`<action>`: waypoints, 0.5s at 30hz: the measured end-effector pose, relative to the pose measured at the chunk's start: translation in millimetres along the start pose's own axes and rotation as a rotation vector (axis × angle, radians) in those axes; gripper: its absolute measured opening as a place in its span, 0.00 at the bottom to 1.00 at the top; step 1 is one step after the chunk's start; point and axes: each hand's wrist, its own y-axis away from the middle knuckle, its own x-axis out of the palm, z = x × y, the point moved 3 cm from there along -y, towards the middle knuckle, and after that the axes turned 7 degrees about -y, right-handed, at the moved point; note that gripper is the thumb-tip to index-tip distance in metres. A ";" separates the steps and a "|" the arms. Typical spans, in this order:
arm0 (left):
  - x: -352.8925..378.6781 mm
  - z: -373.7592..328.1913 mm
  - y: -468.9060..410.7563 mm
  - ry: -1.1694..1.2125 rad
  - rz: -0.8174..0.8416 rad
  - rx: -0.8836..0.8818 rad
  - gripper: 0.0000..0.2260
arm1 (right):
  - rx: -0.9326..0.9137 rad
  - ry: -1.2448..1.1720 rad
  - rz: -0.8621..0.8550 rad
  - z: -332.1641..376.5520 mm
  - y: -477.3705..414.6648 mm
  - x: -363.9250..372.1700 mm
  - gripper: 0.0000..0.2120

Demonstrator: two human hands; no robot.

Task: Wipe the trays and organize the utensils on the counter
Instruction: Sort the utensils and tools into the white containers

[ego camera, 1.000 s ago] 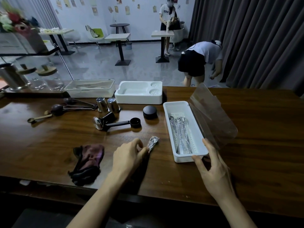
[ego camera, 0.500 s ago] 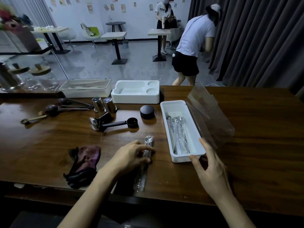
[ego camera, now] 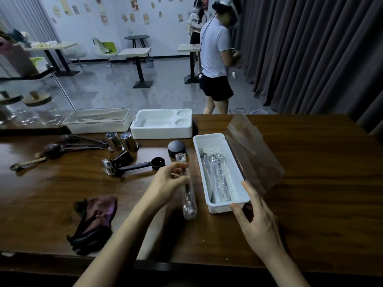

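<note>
Head view: the left hand pinches a wrapped spoon just left of the white box; the right hand, fingers spread, touches the box's near corner. Three more spoons lie inside, with the clear lid tilted open.

Pinching spoon with left hand, fingers curled, forearm stretched forward. Holding right hand back-up, fingers straight, spread, thumb leftward.

Cloth left of tray (counter)
</note>
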 end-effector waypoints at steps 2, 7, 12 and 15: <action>2.4 -16.2 -10.7 -0.049 -0.009 0.061 0.16 | 0.006 0.005 0.011 -0.1 -0.8 0.0 0.34; 35.8 -45.8 -37.2 -0.259 -0.044 0.253 0.18 | 0.028 -0.019 0.025 0.0 -0.8 -0.5 0.34; 66.5 -46.7 -61.0 -0.575 -0.115 0.301 0.17 | 0.052 -0.028 0.034 3.4 -1.4 -2.4 0.34; 73.8 -38.1 -67.9 -0.603 -0.085 0.265 0.18 | 0.073 -0.033 0.044 3.4 -1.9 -2.7 0.33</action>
